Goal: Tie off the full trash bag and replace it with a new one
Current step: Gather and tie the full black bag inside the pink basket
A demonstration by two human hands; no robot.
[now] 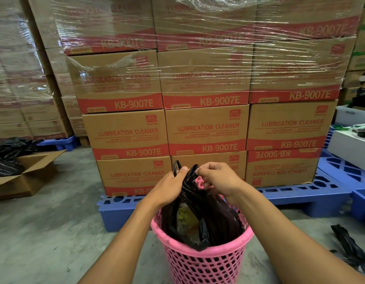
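Note:
A full black trash bag (216,222) sits inside a pink perforated basket (204,263) on the concrete floor. Yellowish rubbish shows through a gap in the bag's mouth. My left hand (169,187) grips one black handle loop, which sticks up above my thumb. My right hand (216,179) pinches the other handle just to the right. Both hands meet above the basket, holding the handles gathered together. A folded black bag (349,247) lies on the floor at the right edge.
A shrink-wrapped stack of cardboard boxes (206,128) on a blue pallet (300,197) stands right behind the basket. An open cardboard box (28,173) with black bags in it sits at left. White boxes (353,148) rest on another pallet at right.

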